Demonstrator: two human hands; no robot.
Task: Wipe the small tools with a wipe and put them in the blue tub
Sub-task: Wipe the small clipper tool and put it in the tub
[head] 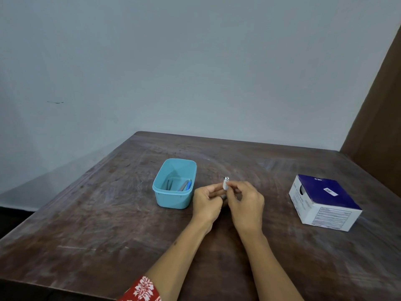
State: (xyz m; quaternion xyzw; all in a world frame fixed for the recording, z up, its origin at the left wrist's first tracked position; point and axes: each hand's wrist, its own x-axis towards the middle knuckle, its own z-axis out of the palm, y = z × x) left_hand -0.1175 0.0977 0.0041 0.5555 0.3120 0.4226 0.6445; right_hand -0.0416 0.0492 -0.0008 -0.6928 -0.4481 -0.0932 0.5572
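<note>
— Hands? 
— Left hand [207, 199] and right hand [245, 200] together above the table [108, 213], fingers pinching a wipe-wrapped nail clipper [226, 183]. 
— Tub? 
— Blue tub [173, 202] just left, small tools [184, 185] inside.

Left hand [207, 199]: fingers curled, pinching low (knuckles toward camera).
Right hand [245, 200]: fingertips pinched beside it.
Forearms: extended forward, converging.

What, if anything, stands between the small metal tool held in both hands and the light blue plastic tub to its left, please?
Nothing visible does. The small metal tool, wrapped in a white wipe, is held by the left hand and right hand just right of the light blue plastic tub, whose open top already holds a few tools.
</note>
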